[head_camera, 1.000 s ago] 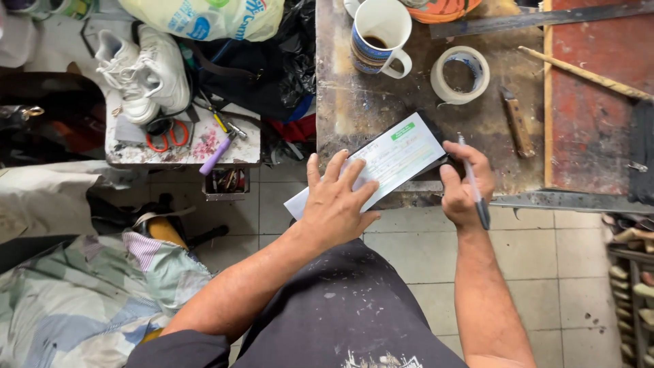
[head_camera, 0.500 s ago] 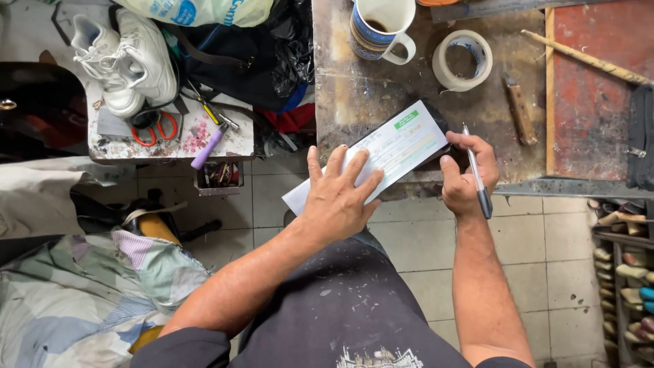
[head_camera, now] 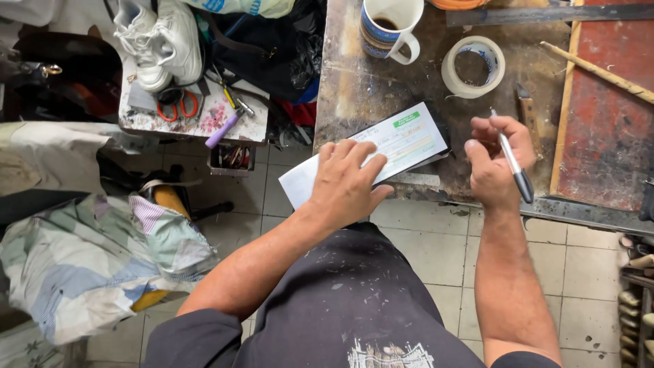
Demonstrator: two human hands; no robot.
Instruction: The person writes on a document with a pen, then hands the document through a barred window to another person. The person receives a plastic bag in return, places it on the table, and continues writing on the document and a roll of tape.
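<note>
The left hand [head_camera: 347,180] lies flat with fingers spread on a slip of paper [head_camera: 402,140] at the centre of the frame, half of it hanging off the worn bench [head_camera: 354,88]. The right hand [head_camera: 494,160] holds a pen [head_camera: 512,165] just right of the slip, clear of it. Writing over the unsupported part could buckle or tear the paper, and the coffee mug [head_camera: 388,27] at the top stands close enough to be knocked.

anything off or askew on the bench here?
Yes: the white slip lies skewed across the bench edge, one corner overhanging the floor, pinned by the left hand. The right hand holds a pen beside it.
</note>
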